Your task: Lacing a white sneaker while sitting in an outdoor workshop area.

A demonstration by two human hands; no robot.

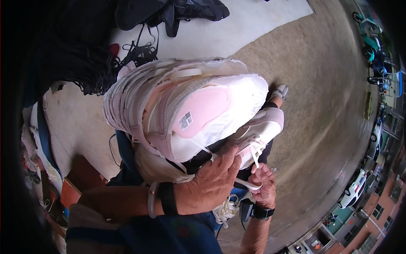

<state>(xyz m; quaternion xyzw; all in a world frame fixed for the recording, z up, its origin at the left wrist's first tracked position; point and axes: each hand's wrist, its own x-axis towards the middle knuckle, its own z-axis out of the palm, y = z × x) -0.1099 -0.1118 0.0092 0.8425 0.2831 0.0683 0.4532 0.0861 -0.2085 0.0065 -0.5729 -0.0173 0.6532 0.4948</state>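
Note:
A large white and pink sneaker (186, 106) fills the middle of the head view, held close to the camera, sole side turned up. A second white and pink sneaker (260, 131) lies just behind it to the right. My left hand (213, 182) presses against the shoes from below, fingers over the lace area. My right hand (264, 186) pinches a white shoelace (255, 157) that runs up to the second sneaker. Both wrists wear black bands, and a pale bangle sits on my left wrist.
Black shoes (169, 12) and loose black laces (139, 53) lie on the concrete floor (253, 29) at the top. A brown cardboard box (78, 182) and cloth piles sit at the left. Parked cars and scooters line the far right rim.

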